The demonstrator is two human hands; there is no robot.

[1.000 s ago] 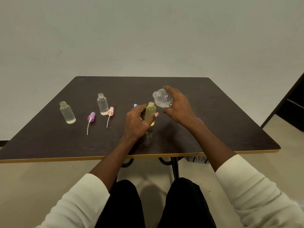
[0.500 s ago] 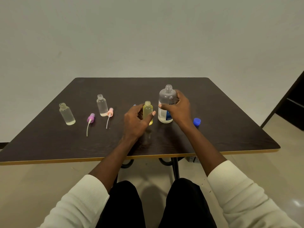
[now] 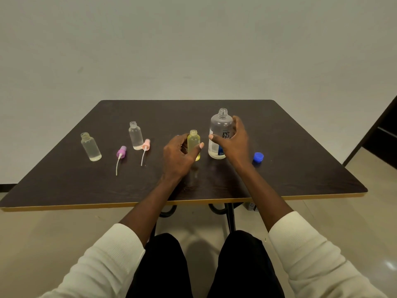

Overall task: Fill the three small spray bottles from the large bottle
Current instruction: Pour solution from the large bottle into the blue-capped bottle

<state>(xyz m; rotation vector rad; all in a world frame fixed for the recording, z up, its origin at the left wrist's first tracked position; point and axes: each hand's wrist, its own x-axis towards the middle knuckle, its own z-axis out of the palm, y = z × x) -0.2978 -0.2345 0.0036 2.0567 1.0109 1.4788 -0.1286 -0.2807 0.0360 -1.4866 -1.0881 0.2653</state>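
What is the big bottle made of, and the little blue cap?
The big bottle looks like clear, slightly frosted plastic: you can see through it and it has a molded threaded neck. The blue cap looks like smooth, solid plastic, evenly coloured. Neither is certain.

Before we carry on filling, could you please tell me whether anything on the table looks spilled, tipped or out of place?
Nothing stands out: the large bottle and three small bottles stand upright, two spray tops and the blue cap lie loose on the table, with no spill visible.
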